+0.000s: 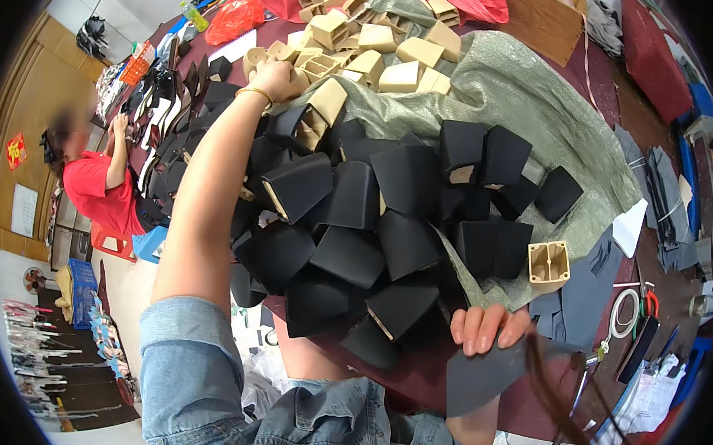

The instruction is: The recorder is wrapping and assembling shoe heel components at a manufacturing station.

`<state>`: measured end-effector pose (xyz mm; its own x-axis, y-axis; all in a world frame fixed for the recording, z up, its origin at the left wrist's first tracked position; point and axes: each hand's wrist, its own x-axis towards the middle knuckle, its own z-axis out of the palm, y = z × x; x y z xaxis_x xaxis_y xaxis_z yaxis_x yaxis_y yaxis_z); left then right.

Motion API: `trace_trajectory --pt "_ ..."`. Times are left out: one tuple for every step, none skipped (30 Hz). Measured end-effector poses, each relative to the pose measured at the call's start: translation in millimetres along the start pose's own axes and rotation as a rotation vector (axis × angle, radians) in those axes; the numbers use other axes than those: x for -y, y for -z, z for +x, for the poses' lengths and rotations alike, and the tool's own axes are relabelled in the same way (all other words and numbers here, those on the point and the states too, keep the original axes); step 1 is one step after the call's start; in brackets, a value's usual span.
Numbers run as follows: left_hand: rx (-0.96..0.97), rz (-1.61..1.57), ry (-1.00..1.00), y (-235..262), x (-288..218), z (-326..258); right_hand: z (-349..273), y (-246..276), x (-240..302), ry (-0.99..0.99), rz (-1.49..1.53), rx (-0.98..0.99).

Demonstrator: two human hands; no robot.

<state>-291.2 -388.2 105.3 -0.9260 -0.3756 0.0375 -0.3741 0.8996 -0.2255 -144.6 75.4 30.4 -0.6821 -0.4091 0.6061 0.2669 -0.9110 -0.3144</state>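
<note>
The left hand (274, 79) reaches far across the counter (613, 99), its grip closed on a bare tan block (328, 100) beside the black-covered blocks (372, 223), while the right hand (488, 326) pinches a dark grey sheet (485, 374) at the near edge.

Seated person in red shirt (92, 188), orange bag (234, 19), scissors (650, 304) at table's edge.

Black blocks (372, 239) heap between your hands, blocking the direct path. Tan blocks (366, 38) crowd the far side around your left hand (274, 79). Open green sheet (532, 111) right of both heaps. Tools (634, 318) clutter the tabletop (652, 270) beyond your right hand (488, 326).
</note>
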Motion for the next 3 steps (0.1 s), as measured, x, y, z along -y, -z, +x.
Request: trace_trajectory --pt "-0.005 0.031 -0.057 2.0 -1.0 -1.3 -1.5 -0.3 0.3 0.023 -0.040 -0.080" --pt "-0.119 0.115 -0.184 1.6 -1.8 -8.4 -1.7 3.6 4.8 -0.015 -0.034 -0.072" --pt "-0.122 0.119 -0.187 5.9 -3.9 -8.7 -2.5 2.4 6.4 -0.009 -0.032 -0.072"
